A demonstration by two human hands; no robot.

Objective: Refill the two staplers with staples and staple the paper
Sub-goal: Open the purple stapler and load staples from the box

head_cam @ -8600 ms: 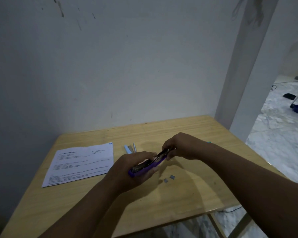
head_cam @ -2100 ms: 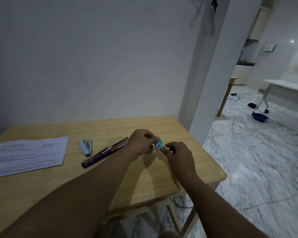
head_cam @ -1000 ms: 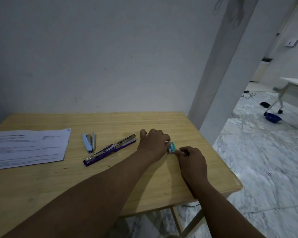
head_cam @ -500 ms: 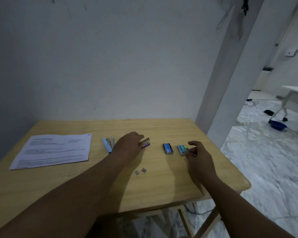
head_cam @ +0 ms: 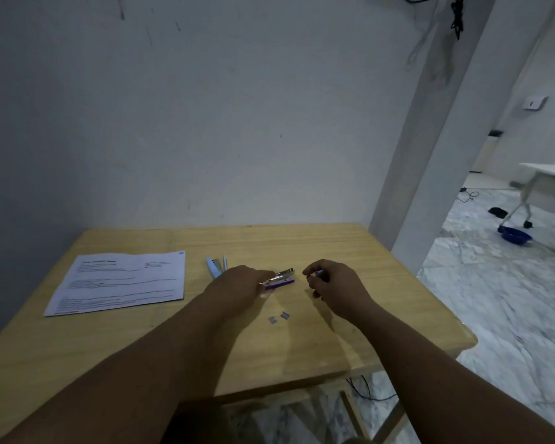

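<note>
Now that the right hand (head_cam: 330, 283) has left the staple boxes and come beside the purple stapler (head_cam: 279, 279), pinching something small I cannot identify, the left hand (head_cam: 237, 285) holds that stapler on the table (head_cam: 382, 302), so loading seems close.

Two bare forearms reach in from the bottom edge of the head view, one from the lower left and one from the lower right, each ending in a bare hand. No sleeve shows on either arm; both are uncovered from the frame edge to the wrist. The left hand (head_cam: 237, 283) and the right hand (head_cam: 334, 283) carry no glove, and no ring, watch or band can be made out on the fingers or wrists. The light is dim, so finer detail cannot be told.
</note>
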